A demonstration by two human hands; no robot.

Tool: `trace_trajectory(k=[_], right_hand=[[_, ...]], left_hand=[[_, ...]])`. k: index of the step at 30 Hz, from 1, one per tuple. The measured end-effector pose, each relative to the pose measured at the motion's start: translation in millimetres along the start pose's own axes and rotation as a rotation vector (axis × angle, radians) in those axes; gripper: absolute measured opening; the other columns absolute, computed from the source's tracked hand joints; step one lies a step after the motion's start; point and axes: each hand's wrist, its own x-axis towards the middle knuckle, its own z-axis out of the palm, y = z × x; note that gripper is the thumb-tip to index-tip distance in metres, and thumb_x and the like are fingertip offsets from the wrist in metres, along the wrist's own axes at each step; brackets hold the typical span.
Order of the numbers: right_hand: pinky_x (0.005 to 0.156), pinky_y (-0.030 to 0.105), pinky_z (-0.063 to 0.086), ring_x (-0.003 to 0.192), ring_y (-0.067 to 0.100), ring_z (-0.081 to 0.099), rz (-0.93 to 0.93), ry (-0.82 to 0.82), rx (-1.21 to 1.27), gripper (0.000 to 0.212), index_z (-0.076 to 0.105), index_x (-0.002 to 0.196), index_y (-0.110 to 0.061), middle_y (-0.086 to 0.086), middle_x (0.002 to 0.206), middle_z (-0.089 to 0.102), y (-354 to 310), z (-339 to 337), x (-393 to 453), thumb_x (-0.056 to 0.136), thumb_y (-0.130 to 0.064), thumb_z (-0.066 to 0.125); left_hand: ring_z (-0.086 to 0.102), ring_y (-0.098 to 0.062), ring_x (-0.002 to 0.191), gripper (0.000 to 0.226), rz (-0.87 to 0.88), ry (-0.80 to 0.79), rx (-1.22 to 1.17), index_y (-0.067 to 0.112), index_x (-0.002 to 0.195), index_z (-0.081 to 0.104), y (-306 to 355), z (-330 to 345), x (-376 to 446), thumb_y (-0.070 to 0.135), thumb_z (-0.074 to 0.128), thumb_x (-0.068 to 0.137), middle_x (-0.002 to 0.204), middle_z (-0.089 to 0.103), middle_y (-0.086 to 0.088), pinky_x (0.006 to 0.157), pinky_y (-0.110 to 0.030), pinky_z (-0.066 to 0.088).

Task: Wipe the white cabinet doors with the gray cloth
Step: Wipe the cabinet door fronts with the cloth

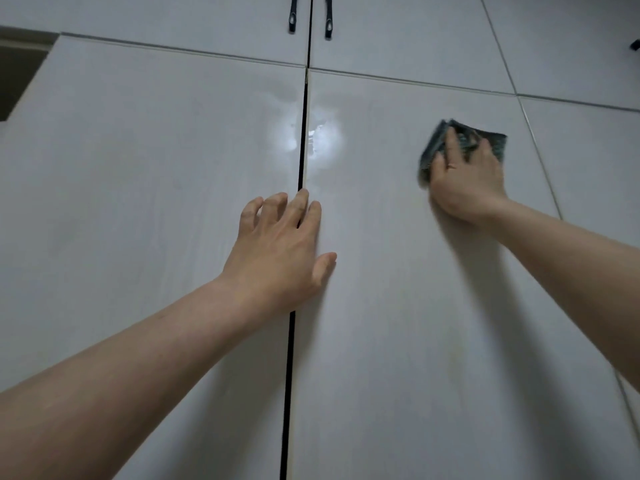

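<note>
Two tall white cabinet doors fill the view, the left door (149, 174) and the right door (391, 306), split by a dark vertical gap. My right hand (467, 181) presses a folded gray cloth (433, 147) flat against the upper part of the right door; the cloth is blurred. My left hand (280, 247) rests open on the doors across the gap, fingers spread, holding nothing. A bright glare patch lies on both doors just above my left hand.
Above are two smaller upper doors with dark handles (292, 15) (328, 19) either side of the gap. Another white cabinet panel (588, 140) continues to the right. A dark opening (17, 74) shows at the far left.
</note>
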Motion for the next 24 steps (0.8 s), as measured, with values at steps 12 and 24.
trace_trajectory(k=[12, 24], right_hand=[[0.122, 0.045, 0.003, 0.15, 0.035, 0.005, -0.068, -0.012, -0.02, 0.06, 0.003, 0.157, -0.026, 0.012, 0.163, 0.012, -78, 10, -7, 0.1, -0.039, 0.018], [0.122, 0.041, -0.003, 0.152, 0.025, -0.002, -0.236, -0.052, 0.049, 0.061, 0.006, 0.156, -0.034, 0.004, 0.165, 0.0, -116, 6, 65, 0.098, -0.047, 0.017]], left_hand=[[0.008, -0.025, 0.143, 0.078, 0.001, 0.024, -0.043, 0.016, 0.153, 0.008, -4, -3, -5, 0.058, 0.035, 0.094, 0.162, 0.003, -0.001, 0.117, -0.041, 0.002], [0.018, -0.022, 0.144, 0.079, 0.031, 0.069, 0.081, 0.017, 0.149, 0.021, -6, -1, 28, 0.068, 0.03, 0.09, 0.163, 0.011, -0.001, 0.116, -0.041, 0.006]])
